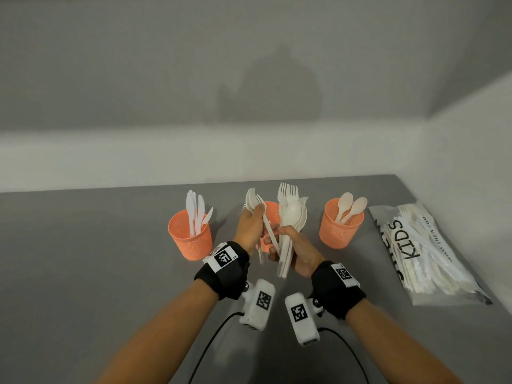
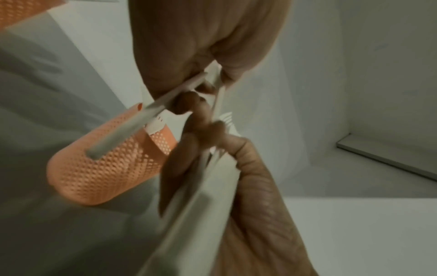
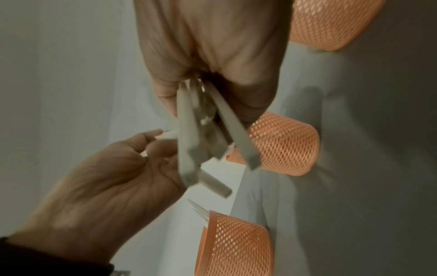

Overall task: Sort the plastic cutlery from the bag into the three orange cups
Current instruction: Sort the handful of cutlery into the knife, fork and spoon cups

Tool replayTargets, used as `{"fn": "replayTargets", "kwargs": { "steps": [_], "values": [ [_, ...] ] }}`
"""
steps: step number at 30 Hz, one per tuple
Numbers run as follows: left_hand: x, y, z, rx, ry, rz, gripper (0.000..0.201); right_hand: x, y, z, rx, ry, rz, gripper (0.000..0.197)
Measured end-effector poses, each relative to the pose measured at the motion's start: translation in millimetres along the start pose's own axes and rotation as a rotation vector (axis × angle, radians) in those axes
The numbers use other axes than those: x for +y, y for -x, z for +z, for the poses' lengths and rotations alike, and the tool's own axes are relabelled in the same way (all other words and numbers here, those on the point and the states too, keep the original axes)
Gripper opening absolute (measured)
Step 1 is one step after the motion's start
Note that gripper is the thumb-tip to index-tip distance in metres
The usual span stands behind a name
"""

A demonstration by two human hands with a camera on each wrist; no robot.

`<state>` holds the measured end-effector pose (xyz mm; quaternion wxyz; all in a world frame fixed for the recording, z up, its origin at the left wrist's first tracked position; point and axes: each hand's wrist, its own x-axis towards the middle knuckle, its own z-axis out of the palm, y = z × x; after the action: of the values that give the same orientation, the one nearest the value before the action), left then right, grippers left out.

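Three orange mesh cups stand in a row on the grey table. The left cup (image 1: 190, 234) holds knives, the right cup (image 1: 340, 223) holds two spoons, and the middle cup (image 1: 273, 213) is mostly hidden behind my hands. My left hand (image 1: 256, 214) grips a few white pieces, a fork among them, just above the middle cup. My right hand (image 1: 279, 239) grips an upright bundle of forks and spoons (image 1: 291, 214) right beside it. The right wrist view shows the bundle's handles (image 3: 189, 142) fanning out of my right fist, with my left hand (image 3: 151, 142) close by.
The clear cutlery bag (image 1: 424, 253), printed KIDS and holding several white pieces, lies at the table's right end near the wall. A wall runs behind the cups. Black cables hang from my wrist cameras at the front edge.
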<state>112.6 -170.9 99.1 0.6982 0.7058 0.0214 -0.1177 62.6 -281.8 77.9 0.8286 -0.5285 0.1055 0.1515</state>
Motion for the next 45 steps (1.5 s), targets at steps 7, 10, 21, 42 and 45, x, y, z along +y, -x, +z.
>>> {"fn": "replayTargets", "kwargs": {
  "steps": [7, 10, 21, 42, 45],
  "values": [
    [15, -6, -11, 0.168, 0.158, 0.110, 0.026, 3, 1, -10, 0.019, 0.049, -0.014, 0.017],
    [12, -6, -13, 0.095, -0.002, 0.090, 0.016, 4, 0, -13, 0.003, 0.076, -0.015, 0.017],
    [5, -16, -1, 0.136, -0.081, 0.121, 0.009, 7, 1, -12, 0.008, 0.145, -0.033, 0.028],
    [-2, -14, -13, 0.156, 0.127, 0.103, 0.032, 1, 5, -20, 0.125, 0.103, -0.072, 0.029],
    [4, -13, -22, 0.109, -0.017, 0.123, 0.030, 0, 9, -25, 0.176, 0.110, -0.066, 0.029]
  ]
}}
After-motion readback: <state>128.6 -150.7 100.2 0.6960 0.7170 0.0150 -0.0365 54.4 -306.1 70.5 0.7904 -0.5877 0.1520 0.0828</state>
